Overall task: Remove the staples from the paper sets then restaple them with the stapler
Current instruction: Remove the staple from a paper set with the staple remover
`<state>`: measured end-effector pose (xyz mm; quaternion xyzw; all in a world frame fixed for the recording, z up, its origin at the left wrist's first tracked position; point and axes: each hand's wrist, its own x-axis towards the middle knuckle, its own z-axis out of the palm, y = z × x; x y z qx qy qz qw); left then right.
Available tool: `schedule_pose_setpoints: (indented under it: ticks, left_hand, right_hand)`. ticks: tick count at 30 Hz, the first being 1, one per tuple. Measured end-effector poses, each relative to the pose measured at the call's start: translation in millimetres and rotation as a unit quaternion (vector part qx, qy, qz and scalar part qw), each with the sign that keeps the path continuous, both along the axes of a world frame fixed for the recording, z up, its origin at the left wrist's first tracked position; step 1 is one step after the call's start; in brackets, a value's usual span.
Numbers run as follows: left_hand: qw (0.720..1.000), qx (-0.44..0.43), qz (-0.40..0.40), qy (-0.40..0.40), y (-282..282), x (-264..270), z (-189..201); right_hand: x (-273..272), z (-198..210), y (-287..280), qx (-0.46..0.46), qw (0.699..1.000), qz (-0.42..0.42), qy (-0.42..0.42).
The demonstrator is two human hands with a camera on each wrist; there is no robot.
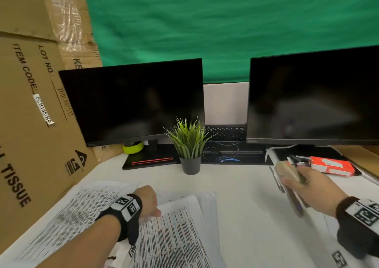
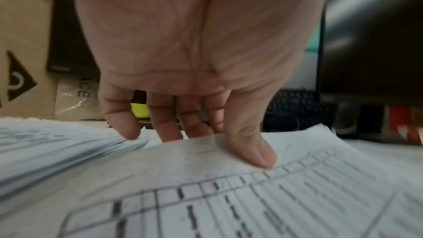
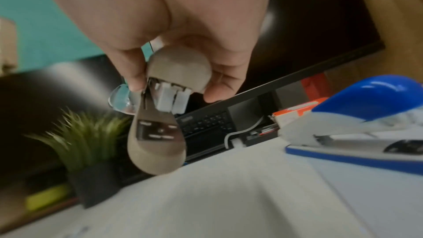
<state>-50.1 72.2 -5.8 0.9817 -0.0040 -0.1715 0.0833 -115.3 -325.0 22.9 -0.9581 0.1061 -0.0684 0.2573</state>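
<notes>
Gripping blurred beige stapler [image 3: 160,108], right hand [image 1: 313,187], base half hidden

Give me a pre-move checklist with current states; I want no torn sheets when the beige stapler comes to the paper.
1. Left hand pinches the paper set at its top edge: ok.
2. Right hand grips the beige stapler: ok.
3. Stapler mouth open: ok.
4. Old staple already out: cannot tell.
5. Sheets squared up: cannot tell, blurred.
6. Blue stapler lies apart from the path: ok.

Matt printed paper set [image 2: 251,205], matt grey stapler [image 3: 160,133] with shiny metal plate, glossy blue stapler [image 3: 366,97]
</notes>
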Motion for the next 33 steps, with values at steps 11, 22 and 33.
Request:
schedule_pose_setpoints:
  ticks: [11,22,33]
  left_hand:
    - [0.956,-0.206,-0.155,-0.138,-16.6,-23.1,168.5]
    - [0.947,-0.223,-0.222,-0.066,-154.6,-5.2,84.6]
    - [0.959,0.147,-0.242,-0.024,-140.1,-36.8,21.1]
  right_hand:
    - [-63.9,61.7,31.9,0.205,0.972,-0.006,-0.117]
    - [-108.8,91.7,3.4,0.183,0.969,-0.030,-0.163]
    - [-64.0,23.2,28.1,0.111,0.990,0.072,0.055]
